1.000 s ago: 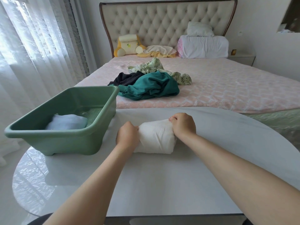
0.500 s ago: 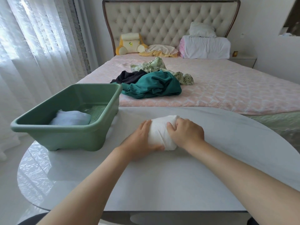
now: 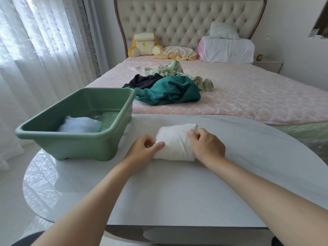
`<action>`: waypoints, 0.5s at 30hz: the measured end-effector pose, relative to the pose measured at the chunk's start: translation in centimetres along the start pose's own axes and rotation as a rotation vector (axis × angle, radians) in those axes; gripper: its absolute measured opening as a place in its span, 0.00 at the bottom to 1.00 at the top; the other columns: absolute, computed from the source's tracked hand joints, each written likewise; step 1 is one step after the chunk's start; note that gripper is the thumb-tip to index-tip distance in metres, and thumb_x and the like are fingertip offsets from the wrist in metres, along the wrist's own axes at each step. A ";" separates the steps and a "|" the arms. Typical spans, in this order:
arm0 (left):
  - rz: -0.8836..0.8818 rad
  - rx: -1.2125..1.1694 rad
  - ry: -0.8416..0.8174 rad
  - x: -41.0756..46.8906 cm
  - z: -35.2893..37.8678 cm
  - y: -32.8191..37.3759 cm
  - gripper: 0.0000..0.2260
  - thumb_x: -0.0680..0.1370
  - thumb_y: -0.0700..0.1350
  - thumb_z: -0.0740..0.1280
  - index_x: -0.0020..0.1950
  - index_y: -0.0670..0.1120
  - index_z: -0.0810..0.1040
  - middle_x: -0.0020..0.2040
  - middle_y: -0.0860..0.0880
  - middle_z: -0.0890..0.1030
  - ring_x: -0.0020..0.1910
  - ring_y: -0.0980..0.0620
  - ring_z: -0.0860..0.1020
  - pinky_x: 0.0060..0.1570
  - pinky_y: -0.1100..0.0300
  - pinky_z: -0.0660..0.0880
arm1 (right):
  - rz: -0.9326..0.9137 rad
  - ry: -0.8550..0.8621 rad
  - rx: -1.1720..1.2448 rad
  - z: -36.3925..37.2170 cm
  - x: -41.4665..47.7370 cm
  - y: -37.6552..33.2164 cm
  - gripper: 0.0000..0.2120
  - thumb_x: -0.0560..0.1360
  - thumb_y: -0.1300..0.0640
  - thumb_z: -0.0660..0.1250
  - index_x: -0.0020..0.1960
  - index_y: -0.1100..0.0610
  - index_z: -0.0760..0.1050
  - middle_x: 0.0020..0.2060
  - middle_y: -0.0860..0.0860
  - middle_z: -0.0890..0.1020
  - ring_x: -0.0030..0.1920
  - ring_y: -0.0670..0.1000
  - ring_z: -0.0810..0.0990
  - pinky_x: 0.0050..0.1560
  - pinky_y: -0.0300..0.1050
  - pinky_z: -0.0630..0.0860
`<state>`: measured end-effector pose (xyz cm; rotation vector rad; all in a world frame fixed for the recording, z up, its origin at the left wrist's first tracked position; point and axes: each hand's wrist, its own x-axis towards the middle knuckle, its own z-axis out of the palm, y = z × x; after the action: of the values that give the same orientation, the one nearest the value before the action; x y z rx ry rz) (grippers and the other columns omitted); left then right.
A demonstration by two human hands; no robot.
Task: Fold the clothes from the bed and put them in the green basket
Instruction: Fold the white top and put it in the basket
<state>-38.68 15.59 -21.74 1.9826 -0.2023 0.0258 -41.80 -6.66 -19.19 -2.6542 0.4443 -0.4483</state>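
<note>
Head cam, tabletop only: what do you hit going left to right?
green basket → left hand → folded white garment → right hand

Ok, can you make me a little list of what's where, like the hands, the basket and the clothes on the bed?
left hand: pinches the left end of the white bundle
right hand: grips the bundle's right end
white bundle: folded, lying on the table, right of the green basket
green basket: on the table, with one light blue cloth inside
bed: teal garment, black garment and leaf-print garment in an unfolded heap
</note>
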 end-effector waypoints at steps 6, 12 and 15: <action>0.046 -0.028 0.206 -2.0 1.2 0.0 0.15 0.77 0.51 0.71 0.34 0.45 0.75 0.27 0.53 0.75 0.29 0.56 0.70 0.31 0.63 0.67 | -0.019 0.029 0.091 1.0 0.4 0.0 0.19 0.83 0.42 0.55 0.44 0.56 0.67 0.39 0.54 0.78 0.45 0.60 0.78 0.39 0.48 0.66; 0.008 0.235 0.217 -2.1 0.6 0.1 0.14 0.80 0.53 0.64 0.38 0.48 0.74 0.31 0.52 0.78 0.34 0.51 0.74 0.35 0.56 0.69 | -0.053 0.159 -0.027 1.1 1.3 0.6 0.19 0.85 0.44 0.52 0.43 0.57 0.67 0.42 0.58 0.82 0.43 0.61 0.78 0.37 0.48 0.65; 0.021 0.274 -0.022 -1.9 0.0 0.1 0.11 0.81 0.50 0.65 0.40 0.48 0.73 0.31 0.53 0.77 0.30 0.55 0.72 0.32 0.58 0.67 | -0.018 0.165 -0.035 0.9 2.2 1.2 0.21 0.84 0.43 0.52 0.43 0.58 0.68 0.42 0.58 0.81 0.40 0.59 0.75 0.37 0.49 0.65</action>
<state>-40.53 15.80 -21.82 2.2549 -0.2445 0.0475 -39.82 -8.17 -19.95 -2.6674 0.4824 -0.6743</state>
